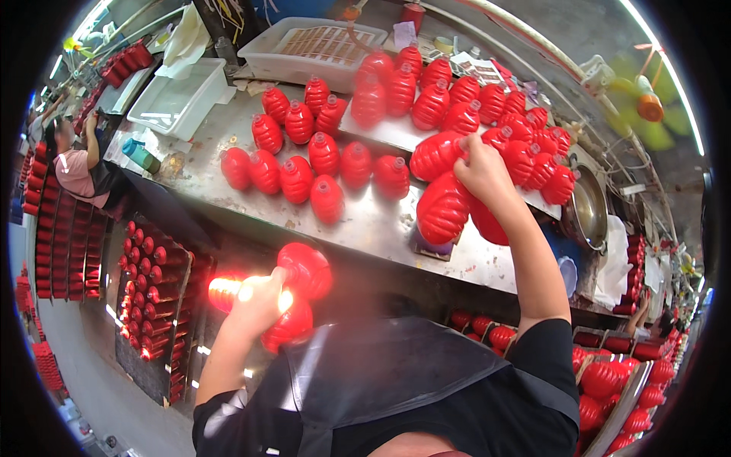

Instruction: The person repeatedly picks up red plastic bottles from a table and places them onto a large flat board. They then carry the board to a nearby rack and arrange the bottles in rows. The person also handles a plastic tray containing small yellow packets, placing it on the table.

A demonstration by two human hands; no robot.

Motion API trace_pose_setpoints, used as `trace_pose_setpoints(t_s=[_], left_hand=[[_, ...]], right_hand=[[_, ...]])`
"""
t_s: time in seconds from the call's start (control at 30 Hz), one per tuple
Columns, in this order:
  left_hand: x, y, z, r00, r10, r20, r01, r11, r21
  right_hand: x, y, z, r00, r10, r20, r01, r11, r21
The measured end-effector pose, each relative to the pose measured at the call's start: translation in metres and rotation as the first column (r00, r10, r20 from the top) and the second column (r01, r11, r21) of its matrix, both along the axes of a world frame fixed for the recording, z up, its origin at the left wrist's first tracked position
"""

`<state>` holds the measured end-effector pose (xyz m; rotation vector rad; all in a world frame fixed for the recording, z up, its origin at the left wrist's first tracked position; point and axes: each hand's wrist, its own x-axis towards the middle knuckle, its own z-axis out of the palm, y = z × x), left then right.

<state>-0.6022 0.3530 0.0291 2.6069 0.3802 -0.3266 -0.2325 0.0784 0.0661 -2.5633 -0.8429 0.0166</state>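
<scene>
My right hand is closed around the necks of several glossy red ribbed bottles, over the right half of the metal bench. Their bodies hang out below and beside the fingers. Under them, a small dark stand with a purple top is partly hidden. Off the near side of the bench, my left hand grips more red bottles, which point different ways; strong light glares on the hand and on one of them. Many similar red bottles stand upright on the bench, between and beyond my hands.
A raised white board carries more red bottles. White plastic tubs, a teal bottle and a metal basin sit around the bench. Left is a rack of red pieces. Another person is at far left; a fan hangs upper right.
</scene>
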Motion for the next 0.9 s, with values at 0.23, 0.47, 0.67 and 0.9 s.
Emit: trace_pose_setpoints(t_s=[0.23,0.47,0.67,0.9], left_hand=[[0.009,-0.024,0.001,0.963,0.27,-0.008,-0.27,0.963,0.017],[0.019,-0.063,0.008,0.888,0.459,-0.026,-0.457,0.888,0.05],[0.04,-0.078,-0.012,0.887,0.461,0.033,-0.462,0.887,0.022],[0.057,-0.083,-0.023,0.804,0.594,-0.015,-0.592,0.803,0.075]], right_hand=[[0.086,0.076,-0.042,0.997,0.067,-0.035,-0.07,0.995,-0.075],[0.119,0.112,-0.06,0.976,0.218,0.007,-0.217,0.974,-0.057],[0.135,0.118,-0.05,0.973,0.229,0.024,-0.226,0.971,-0.082],[0.108,0.057,-0.005,0.922,0.383,-0.061,-0.382,0.924,0.034]])
